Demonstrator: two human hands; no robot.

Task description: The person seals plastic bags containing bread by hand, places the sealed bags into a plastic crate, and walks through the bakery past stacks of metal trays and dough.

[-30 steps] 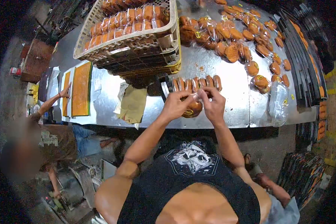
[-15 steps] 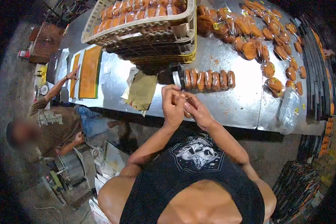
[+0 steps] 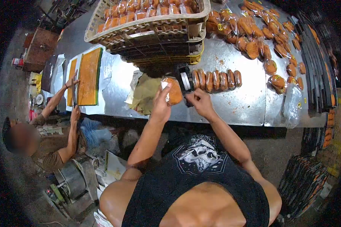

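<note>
My left hand [image 3: 161,105] is closed around a flat orange-brown cake [image 3: 174,92] in clear wrapping, held above the table's near edge. A white patch shows on the wrapping by my thumb. My right hand [image 3: 202,104] is a little to the right, its fingers pinched together beside a black tape dispenser [image 3: 188,97] with a white roll [image 3: 185,81]. Whatever lies between those fingertips is too small to make out. Behind my right hand, several wrapped cakes [image 3: 217,80] stand on edge in a row on the metal table.
Stacked crates [image 3: 151,34] full of wrapped cakes stand at the back. More bagged cakes [image 3: 252,49] lie loose at the right, near clear plastic bags [image 3: 293,106]. At left, a co-worker's hands [image 3: 75,108] hold a long knife [image 3: 74,92] by an orange slab [image 3: 89,77]. Brown paper [image 3: 146,94] lies between.
My hands, together before, are now apart: the left has moved left with the wrapped cake in view, the right towards the tape dispenser. The co-worker now has both hands at the knife.
</note>
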